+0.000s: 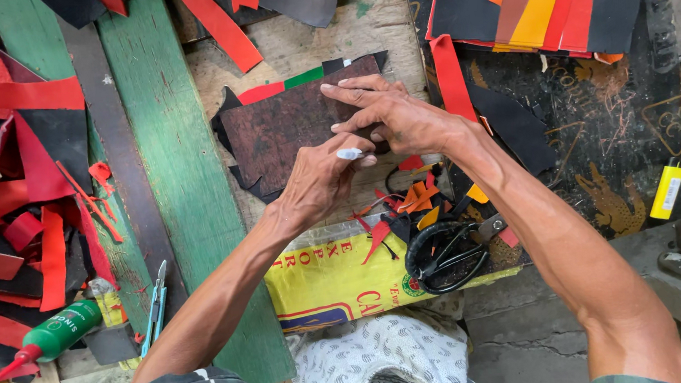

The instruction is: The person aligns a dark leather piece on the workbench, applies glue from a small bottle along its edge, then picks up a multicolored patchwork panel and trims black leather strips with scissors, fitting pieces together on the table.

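Pressing my right hand (pixel 387 113) flat, fingers spread, on the dark brown leather piece (pixel 285 126), my left hand (pixel 319 177) has its grip pinching a white marker (pixel 350 154) beside it on the counter (pixel 295 47).

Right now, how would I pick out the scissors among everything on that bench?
Start from the yellow printed sack lying at the bench's near edge, just under the person's crossed forearms. At its right end lie the large black-handled metal scissors, below the right hand. Unlike the flat red and orange leather scraps beside them, they have two big looped black handles.
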### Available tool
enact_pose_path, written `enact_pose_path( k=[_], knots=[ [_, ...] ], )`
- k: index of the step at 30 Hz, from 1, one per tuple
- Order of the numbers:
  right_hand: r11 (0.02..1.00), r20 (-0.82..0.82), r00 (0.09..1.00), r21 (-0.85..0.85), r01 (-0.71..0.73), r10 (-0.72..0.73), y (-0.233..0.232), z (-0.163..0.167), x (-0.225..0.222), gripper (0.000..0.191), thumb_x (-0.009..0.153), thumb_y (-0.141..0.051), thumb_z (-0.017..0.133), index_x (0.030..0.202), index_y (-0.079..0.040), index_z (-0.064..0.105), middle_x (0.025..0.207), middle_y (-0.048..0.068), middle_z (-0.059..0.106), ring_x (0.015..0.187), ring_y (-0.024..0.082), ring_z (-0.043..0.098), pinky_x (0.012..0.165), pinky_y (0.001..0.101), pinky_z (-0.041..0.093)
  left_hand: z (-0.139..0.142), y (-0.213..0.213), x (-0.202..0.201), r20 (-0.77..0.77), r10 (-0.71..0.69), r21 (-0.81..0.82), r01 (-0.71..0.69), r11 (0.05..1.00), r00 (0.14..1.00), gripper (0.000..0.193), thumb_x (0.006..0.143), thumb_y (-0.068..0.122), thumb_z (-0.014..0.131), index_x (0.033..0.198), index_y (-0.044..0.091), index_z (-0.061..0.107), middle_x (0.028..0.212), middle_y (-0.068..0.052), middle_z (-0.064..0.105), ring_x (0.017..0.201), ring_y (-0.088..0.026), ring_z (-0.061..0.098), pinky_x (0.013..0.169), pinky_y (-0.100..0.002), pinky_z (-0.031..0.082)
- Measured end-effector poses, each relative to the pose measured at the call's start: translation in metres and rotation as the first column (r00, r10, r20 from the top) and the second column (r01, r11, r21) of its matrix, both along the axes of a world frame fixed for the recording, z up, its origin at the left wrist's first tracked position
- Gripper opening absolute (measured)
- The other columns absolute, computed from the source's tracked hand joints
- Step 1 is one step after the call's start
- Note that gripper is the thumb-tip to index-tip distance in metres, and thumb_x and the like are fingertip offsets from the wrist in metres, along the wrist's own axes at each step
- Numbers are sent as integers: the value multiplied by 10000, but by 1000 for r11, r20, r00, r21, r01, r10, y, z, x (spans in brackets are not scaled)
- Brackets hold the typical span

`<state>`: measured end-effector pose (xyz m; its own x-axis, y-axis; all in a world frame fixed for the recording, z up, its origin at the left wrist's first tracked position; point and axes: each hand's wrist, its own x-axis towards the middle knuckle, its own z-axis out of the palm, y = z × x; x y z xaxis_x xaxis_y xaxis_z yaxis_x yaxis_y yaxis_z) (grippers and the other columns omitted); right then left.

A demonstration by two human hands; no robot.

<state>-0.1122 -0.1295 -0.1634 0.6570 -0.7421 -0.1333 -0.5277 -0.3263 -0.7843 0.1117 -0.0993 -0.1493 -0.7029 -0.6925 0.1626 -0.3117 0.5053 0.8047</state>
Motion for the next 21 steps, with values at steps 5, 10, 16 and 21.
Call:
enact_pose_path(
  k=[5, 10, 16, 21],
  knots=[
    [1000, -12, 1000, -3, 17, -17, 0, -1, 0, 614, 711, 72, 766, 1227, -262, 763, 1637, -41, 369, 1501, 260, 313, 1161, 617, 240, -4, -1, -6, 6, -18, -53, 18, 998, 1000, 406, 801, -96, 671, 1141, 116, 605, 1084, -42, 695, 830, -328, 709, 626, -398, 579],
    [999, 52, 998, -51, 20, -17, 0, -2, -1, 518, 752, -46, 813, 1225, -251, 763, 1645, -37, 386, 1505, 261, 334, 1192, 549, 290, -8, 0, -16, -31, -53, -102, 50, 993, 998, 396, 795, -69, 681, 1133, 133, 632, 1146, -24, 710, 856, -313, 716, 662, -397, 583],
    [999, 36, 999, -42, 17, -15, 1, -4, -1, 478, 764, -89, 822, 1214, -242, 769, 1638, -34, 381, 1498, 263, 326, 1187, 541, 260, -7, 3, -16, -31, -31, -74, 28, 997, 999, 372, 824, -23, 715, 1153, 137, 647, 1175, -35, 715, 875, -322, 719, 684, -390, 592],
    [998, 33, 999, -55, 9, -7, 1, -4, 0, 507, 762, -56, 806, 1229, -248, 765, 1643, -35, 377, 1496, 259, 330, 1195, 530, 264, -6, 4, -14, -29, -40, -62, 39, 997, 999, 363, 830, -6, 723, 1153, 139, 645, 1164, -35, 720, 879, -330, 716, 693, -404, 589]
  ],
)
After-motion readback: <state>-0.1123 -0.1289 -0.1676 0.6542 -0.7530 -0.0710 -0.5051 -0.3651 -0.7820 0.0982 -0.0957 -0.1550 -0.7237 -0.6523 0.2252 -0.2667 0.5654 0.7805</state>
